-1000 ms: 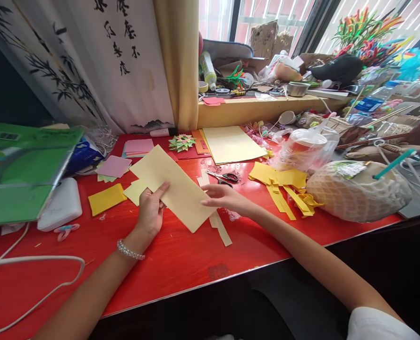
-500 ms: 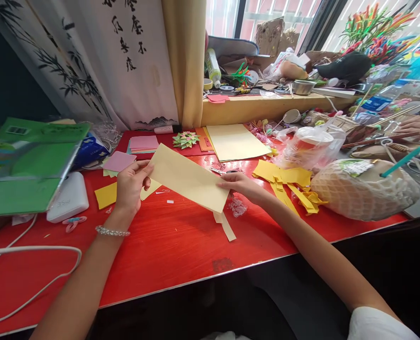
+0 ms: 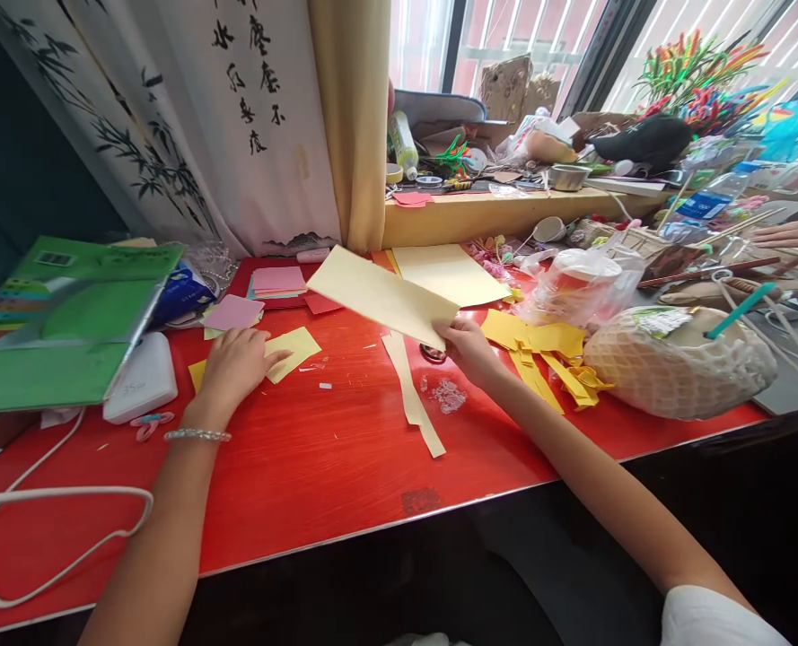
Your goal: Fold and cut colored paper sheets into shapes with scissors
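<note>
Paper strip (image 3: 407,395): pale, cut, lying on the red table (image 3: 304,493). Pale sheet (image 3: 385,294): raised, beyond the strip. Right hand (image 3: 474,346): right of the strip's far end, thumb and fingers pinched on the sheet's right end. Left hand (image 3: 235,366): left of the strip, palm down, fingers loosely spread, at a small yellow sheet (image 3: 297,352) (contact cannot be told). Yellow scraps (image 3: 543,339): right of the strip.

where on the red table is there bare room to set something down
The widest nearly bare patch of red table lies between the left hand and cream strip, down to the near edge. A smaller one lies between that strip and the right forearm. It is crowded around the net-wrapped object and on the windowsill.
</note>
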`<state>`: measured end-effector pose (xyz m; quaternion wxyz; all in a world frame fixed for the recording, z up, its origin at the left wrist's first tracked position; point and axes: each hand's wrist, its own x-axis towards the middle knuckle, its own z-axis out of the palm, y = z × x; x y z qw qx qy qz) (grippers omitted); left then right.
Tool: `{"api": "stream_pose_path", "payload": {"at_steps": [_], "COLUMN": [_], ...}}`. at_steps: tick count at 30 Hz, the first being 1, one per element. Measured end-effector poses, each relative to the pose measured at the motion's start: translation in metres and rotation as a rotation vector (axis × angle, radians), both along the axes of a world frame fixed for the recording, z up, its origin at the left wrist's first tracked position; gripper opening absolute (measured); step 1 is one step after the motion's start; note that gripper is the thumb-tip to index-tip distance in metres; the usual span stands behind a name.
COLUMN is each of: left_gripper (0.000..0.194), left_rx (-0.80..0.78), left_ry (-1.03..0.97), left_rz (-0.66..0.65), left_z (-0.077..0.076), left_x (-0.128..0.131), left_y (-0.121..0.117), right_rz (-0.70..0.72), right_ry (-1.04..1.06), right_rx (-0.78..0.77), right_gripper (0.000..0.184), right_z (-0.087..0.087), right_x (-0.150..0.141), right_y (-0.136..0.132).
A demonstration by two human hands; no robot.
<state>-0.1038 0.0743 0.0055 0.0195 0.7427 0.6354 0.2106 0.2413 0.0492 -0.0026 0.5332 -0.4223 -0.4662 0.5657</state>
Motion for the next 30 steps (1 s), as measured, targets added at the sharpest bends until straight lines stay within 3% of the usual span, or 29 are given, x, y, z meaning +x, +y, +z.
{"api": "stream_pose_path", "payload": {"at_steps": [3,6,10,13,19,23,25,28,30], "left_gripper": [0.064,0.075,0.078,0.067,0.047,0.048,0.052,0.05,0.043], "left_rx": [-0.116,-0.239,-0.341,-0.358,-0.371,-0.344,-0.254,-0.085,-0.105], "left_ry": [0.127,0.235,0.242,0.22,0.037,0.112,0.175,0.195,0.079], "left_rz": [0.058,0.153,0.196,0.176,0.097,0.101,0.134,0.162,0.136], "left_z": [-0.011,-0.012,-0.004,-0.002,-0.003,-0.004,-0.004,0.002,0.007], "left_x": [-0.011,-0.009,-0.003,-0.001,-0.012,-0.018,-0.016,-0.006,0.007], "left_y": [0.007,0.012,0.013,0.012,0.013,0.013,0.014,0.022,0.033], "right_rz": [-0.029,-0.004,0.022,0.042,0.054,-0.014,-0.054,-0.079,-0.102], "right_ry": [0.167,0.281,0.323,0.318,0.339,0.373,0.368,0.227,-0.009], "right_rx": [-0.07,-0.147,-0.186,-0.181,-0.182,-0.171,-0.152,-0.109,-0.027], "right_gripper": [0.019,0.015,0.009,0.004,0.005,0.01,0.011,0.011,0.014], "right_z": [-0.003,-0.007,-0.008,-0.007,-0.006,-0.005,-0.005,-0.008,-0.012], "right_x": [0.004,0.002,-0.008,-0.011,-0.008,-0.005,-0.004,-0.001,0.002], "right_y": [0.005,0.004,-0.001,-0.004,-0.002,-0.001,0.0,0.002,0.005]}}
